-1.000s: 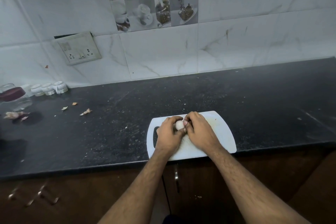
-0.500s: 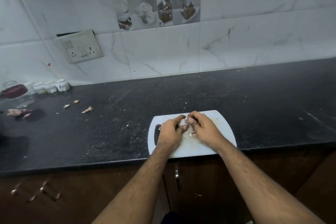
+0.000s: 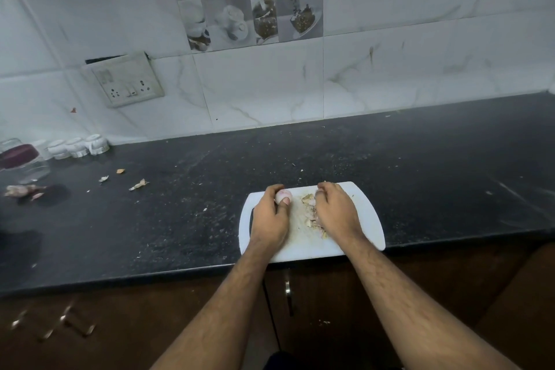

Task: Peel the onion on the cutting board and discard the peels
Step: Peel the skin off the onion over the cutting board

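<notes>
Round onion [image 3: 283, 196], no clear axis

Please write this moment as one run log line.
left hand: holds onion | right hand: on peels | cutting board

One view only, from a wide-angle camera on the person's head, looking forward and steeply down. Both forearms reach in from 6 o'clock to the cutting board [image 3: 369, 213], which lies near, just below centre, at the front edge of the dark worktop [image 3: 420, 165]. The tiled wall [image 3: 420, 39] fills the 12 o'clock half, its lines bowed by the lens. Cabinet doors [image 3: 330, 309] show along the bottom.
</notes>
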Tool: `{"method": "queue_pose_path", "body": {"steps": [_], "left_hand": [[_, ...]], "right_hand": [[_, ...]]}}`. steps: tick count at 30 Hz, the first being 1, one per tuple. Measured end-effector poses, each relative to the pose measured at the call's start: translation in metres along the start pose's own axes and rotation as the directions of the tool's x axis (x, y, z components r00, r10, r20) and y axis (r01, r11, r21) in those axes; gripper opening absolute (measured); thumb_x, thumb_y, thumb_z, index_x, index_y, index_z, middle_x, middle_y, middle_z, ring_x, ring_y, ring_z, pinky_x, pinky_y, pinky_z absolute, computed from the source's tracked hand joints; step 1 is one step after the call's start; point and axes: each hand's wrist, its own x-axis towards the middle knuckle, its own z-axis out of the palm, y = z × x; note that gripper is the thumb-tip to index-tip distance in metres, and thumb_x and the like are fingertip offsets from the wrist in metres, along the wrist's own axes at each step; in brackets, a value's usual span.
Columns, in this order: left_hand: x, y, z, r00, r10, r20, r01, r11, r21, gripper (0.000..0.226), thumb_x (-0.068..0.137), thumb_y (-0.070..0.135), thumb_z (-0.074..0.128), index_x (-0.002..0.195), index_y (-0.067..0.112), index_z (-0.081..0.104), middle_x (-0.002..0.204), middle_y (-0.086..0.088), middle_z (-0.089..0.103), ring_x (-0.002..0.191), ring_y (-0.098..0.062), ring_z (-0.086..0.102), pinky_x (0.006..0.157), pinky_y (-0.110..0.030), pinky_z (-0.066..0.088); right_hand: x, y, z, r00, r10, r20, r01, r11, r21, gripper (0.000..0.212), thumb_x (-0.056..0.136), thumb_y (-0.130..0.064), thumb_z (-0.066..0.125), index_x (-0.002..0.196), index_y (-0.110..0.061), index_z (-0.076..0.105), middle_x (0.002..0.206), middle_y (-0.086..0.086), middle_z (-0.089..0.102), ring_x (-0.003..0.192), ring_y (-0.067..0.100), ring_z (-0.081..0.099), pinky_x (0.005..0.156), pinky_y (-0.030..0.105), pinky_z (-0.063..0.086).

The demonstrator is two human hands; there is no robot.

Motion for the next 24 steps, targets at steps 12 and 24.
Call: {"method": "queue_pose_path", "body": {"steps": [12, 24], "left_hand": [[0.004, -0.005, -0.004, 0.980, -0.141, -0.139, 0.112, 0.974, -0.198, 0.029, 0.109, 0.028, 0.045, 0.138, 0.027, 0.049, 0.127, 0.008, 0.061, 0.117, -0.013, 0.059, 0.103, -0.032, 0.048], [0.003, 0.000, -0.006, 0.982, -0.143, -0.125, 0.116, 0.973, -0.199, 0.024, 0.110, 0.027, 0.043, 0.134, 0.022, 0.048, 0.115, 0.010, 0.059, 0.106, -0.008, 0.057, 0.084, -0.016, 0.041]], "right_hand": [[-0.001, 0.006, 0.005, 0.934, -0.198, 0.299, 0.140, 0.968, 0.207, 0.028, 0.104, -0.039, 0.051, 0.109, -0.026, 0.076, 0.098, -0.011, 0.078, 0.085, 0.007, 0.071, 0.076, 0.031, 0.059], [0.016, -0.010, 0.011, 0.862, -0.173, 0.476, 0.367, 0.862, -0.351, 0.054, 0.106, -0.050, 0.026, 0.159, -0.037, 0.029, 0.167, -0.022, 0.019, 0.153, 0.003, 0.021, 0.115, 0.041, 0.017]]}}
